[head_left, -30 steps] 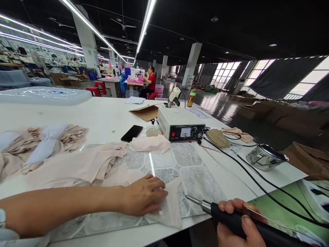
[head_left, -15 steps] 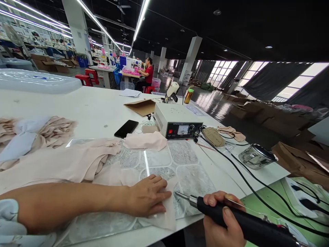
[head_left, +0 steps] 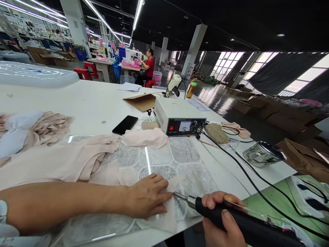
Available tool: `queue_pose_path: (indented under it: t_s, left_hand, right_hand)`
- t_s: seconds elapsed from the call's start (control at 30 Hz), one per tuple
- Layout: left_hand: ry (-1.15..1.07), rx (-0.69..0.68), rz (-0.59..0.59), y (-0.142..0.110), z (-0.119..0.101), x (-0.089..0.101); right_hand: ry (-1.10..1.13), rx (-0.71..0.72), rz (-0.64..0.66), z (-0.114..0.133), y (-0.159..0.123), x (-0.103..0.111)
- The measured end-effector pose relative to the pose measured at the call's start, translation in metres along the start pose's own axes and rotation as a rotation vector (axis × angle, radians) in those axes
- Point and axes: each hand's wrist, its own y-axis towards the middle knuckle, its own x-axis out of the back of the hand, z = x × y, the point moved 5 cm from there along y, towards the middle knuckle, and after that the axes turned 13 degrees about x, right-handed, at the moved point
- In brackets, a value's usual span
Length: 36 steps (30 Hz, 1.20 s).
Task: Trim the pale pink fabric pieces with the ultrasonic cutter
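My left hand (head_left: 150, 196) lies flat, fingers apart, on a thin pale-pink fabric piece (head_left: 168, 216), pressing it onto a clear-covered grey tile-patterned mat (head_left: 195, 175). In my right hand (head_left: 223, 219) is a corded hand tool (head_left: 191, 201) with a thick black handle and a thin metal tip. The tip is right beside my left index finger, at the fabric's right edge; whether it touches the cloth I cannot tell. A stack of pale-pink fabric pieces (head_left: 56, 161) sits left of the mat. Another folded pink piece (head_left: 145, 138) rests at the mat's far edge.
Beyond the mat stand a control box (head_left: 186, 127) with a dial and a black phone (head_left: 125, 125). Black cables (head_left: 246, 171) run along the right side near a lidded glass jar (head_left: 264, 154). A tied fabric bundle (head_left: 51, 125) lies left. Farther off, a person (head_left: 148, 67) sits sewing.
My right hand has brought the tool leftward, its tip now close to my left index finger. My left hand stays flat on the fabric. The camera view has shifted slightly.
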Motion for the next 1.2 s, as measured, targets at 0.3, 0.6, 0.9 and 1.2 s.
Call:
queue_pose_path:
  t_s: [0.3,0.6,0.9,1.2]
  left_hand:
    - [0.008,0.012,0.005,0.0,0.0,0.0]
    - [-0.025,0.018,0.001,-0.001,0.0,0.003]
    - [-0.226,0.273,-0.015,-0.053,0.033,0.047]
    - [-0.083,0.281,0.021,-0.074,0.025,0.039]
  right_hand:
    - [-0.004,0.016,0.008,0.001,-0.001,-0.001]
    - [-0.033,0.024,0.016,0.0,0.0,-0.001]
    - [-0.028,0.072,-0.29,0.004,0.017,0.036]
    - [-0.243,0.013,-0.124,-0.009,0.02,0.074]
